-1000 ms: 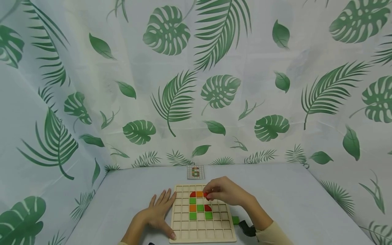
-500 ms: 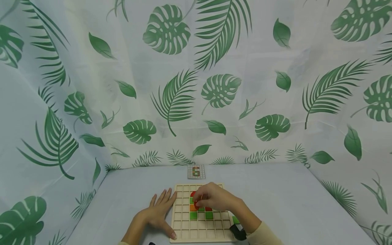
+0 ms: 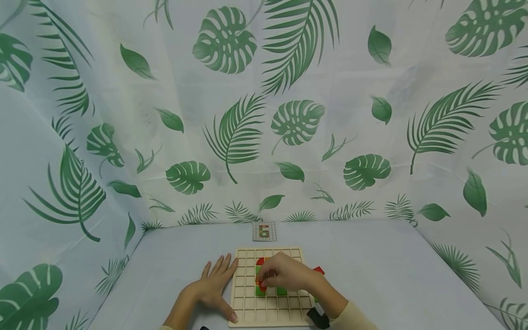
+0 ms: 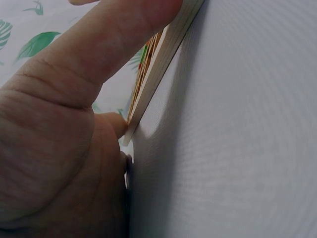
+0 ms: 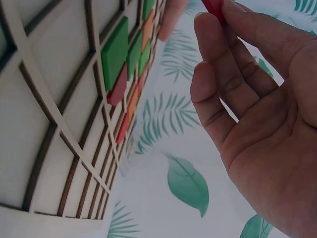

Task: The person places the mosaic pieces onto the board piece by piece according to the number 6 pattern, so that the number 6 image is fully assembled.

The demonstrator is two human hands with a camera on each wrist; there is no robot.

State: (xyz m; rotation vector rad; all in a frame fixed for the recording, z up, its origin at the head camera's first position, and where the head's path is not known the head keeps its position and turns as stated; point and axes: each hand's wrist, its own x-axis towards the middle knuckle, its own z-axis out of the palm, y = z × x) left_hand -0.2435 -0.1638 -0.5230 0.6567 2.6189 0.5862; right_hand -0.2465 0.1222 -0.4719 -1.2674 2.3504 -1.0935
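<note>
A pale wooden grid board [image 3: 243,302] lies on the table. My left hand [image 3: 211,288] rests along its left side with fingers spread, fingertips at the upper edge and thumb on the lower left corner. My right hand [image 3: 284,272] is over the middle of the board, pinching a small red tile [image 3: 262,285] between thumb and fingertips. In the right wrist view the held red tile [image 5: 214,7] is cut off by the top of the frame. Green tiles [image 5: 115,54], orange tiles [image 5: 132,101] and red tiles [image 5: 118,85] sit in the board's squares; the hand hides some in the head view.
Beyond the board lies a card [image 3: 264,231] with a coloured number 6 on a grid. A loose red piece [image 3: 319,270] shows past the board's right edge, next to my right forearm. Leaf-printed cloth [image 3: 288,192] hangs behind and beside the table.
Holding the red tile, my right hand has moved left and nearer to me, from the pattern's upper right to its lower left. A red piece shows beyond my forearm. My left hand stays put.
</note>
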